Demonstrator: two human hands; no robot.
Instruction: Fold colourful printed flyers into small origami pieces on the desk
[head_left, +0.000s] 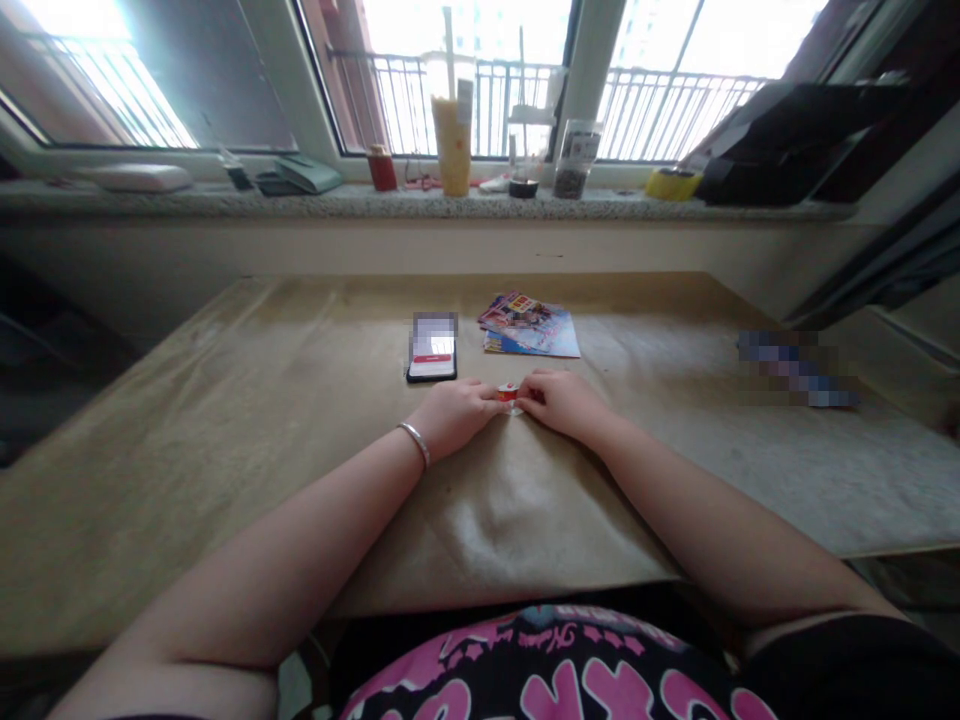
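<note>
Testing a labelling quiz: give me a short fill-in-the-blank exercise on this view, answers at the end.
1. The left hand and right hand have their fingers at a small red-and-____ item.
2. The silver bracelet is on the ____ wrist.
3. In the picture, the printed leaflets lie to the ____ of the smartphone.
4. The tall cup on the windowsill has ____ contents.

Missing words: white; left; right; yellow.

silver bangle (417, 442), left wrist (433, 430) | black short-sleeved shirt (847, 665) | pink lettering (600, 692), pale outlines

Pink lettering (615, 690) on the black shirt (559, 650), not clearly readable
</note>
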